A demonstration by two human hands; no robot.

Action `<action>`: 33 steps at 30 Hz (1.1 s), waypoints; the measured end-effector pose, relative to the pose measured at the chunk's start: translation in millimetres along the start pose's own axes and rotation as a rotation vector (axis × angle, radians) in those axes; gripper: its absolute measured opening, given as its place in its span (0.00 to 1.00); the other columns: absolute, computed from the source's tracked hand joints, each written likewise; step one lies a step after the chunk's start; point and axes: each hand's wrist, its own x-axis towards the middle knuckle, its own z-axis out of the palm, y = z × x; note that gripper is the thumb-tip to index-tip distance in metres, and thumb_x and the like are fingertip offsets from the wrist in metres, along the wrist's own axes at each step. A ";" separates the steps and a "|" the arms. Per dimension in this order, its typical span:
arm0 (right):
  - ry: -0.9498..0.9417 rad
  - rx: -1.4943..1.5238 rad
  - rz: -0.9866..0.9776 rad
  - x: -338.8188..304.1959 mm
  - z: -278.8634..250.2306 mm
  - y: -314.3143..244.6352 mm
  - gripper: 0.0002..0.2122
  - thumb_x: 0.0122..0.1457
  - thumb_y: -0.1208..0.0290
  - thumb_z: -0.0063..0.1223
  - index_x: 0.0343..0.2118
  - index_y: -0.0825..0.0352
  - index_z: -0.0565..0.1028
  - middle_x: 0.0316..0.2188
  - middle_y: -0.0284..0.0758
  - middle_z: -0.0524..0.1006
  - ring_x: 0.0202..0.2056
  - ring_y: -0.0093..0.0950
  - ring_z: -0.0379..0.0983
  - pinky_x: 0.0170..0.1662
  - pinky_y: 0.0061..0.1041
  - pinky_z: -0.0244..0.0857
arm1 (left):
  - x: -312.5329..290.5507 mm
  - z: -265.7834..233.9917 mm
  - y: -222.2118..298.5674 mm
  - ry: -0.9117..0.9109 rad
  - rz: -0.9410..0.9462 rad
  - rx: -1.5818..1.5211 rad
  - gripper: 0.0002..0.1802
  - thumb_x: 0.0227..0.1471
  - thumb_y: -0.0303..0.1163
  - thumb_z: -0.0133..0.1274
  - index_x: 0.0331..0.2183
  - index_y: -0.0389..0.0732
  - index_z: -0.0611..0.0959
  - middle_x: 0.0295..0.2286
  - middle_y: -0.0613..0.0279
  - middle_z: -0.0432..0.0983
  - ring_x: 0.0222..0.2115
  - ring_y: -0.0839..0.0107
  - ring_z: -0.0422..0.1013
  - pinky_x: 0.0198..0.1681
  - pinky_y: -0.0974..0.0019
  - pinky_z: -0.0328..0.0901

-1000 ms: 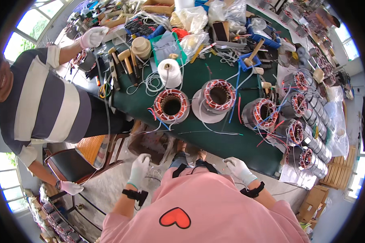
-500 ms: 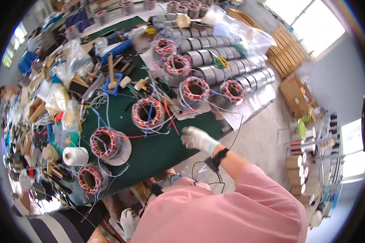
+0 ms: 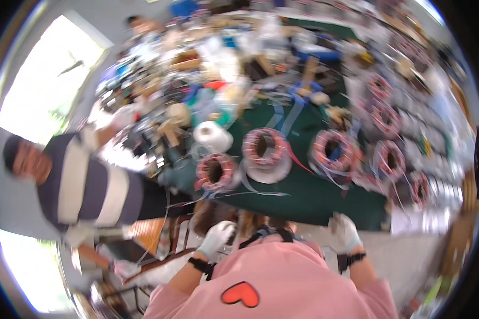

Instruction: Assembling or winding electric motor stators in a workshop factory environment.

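Two gloved hands hover low by the near edge of the green table [image 3: 303, 202]. The left hand [image 3: 216, 239] is loosely curled beside a dark strap [image 3: 261, 234] at the chest; blur hides whether it grips. The right hand [image 3: 344, 229] hangs open, holding nothing. Nearest on the table lies a wound copper coil [image 3: 214, 171], well apart from both. A person in a striped shirt [image 3: 85, 183] sits left.
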 end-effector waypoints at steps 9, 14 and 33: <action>-0.091 -0.211 0.467 53.2 104.9 7.5 0.23 0.63 0.57 0.53 0.58 0.64 0.70 0.38 0.41 0.79 0.35 0.36 0.76 0.38 0.36 0.72 | -42.3 20.5 1.7 0.183 -0.338 -0.098 0.19 0.62 0.40 0.44 0.44 0.36 0.81 0.42 0.46 0.79 0.43 0.46 0.75 0.50 0.51 0.67; -0.175 -0.565 0.450 65.2 181.3 -24.5 0.27 0.60 0.55 0.56 0.58 0.65 0.69 0.40 0.41 0.77 0.35 0.32 0.73 0.39 0.33 0.68 | -70.4 29.2 -20.8 0.246 0.027 0.286 0.11 0.52 0.32 0.53 0.36 0.36 0.81 0.36 0.48 0.77 0.42 0.46 0.74 0.47 0.53 0.71; -0.289 -0.500 0.566 139.1 327.7 8.0 0.26 0.67 0.59 0.54 0.64 0.63 0.64 0.40 0.31 0.75 0.33 0.18 0.72 0.37 0.16 0.67 | 130.7 -195.0 -31.4 0.365 -0.182 -0.185 0.21 0.57 0.38 0.59 0.46 0.33 0.81 0.38 0.57 0.82 0.36 0.71 0.77 0.37 0.67 0.70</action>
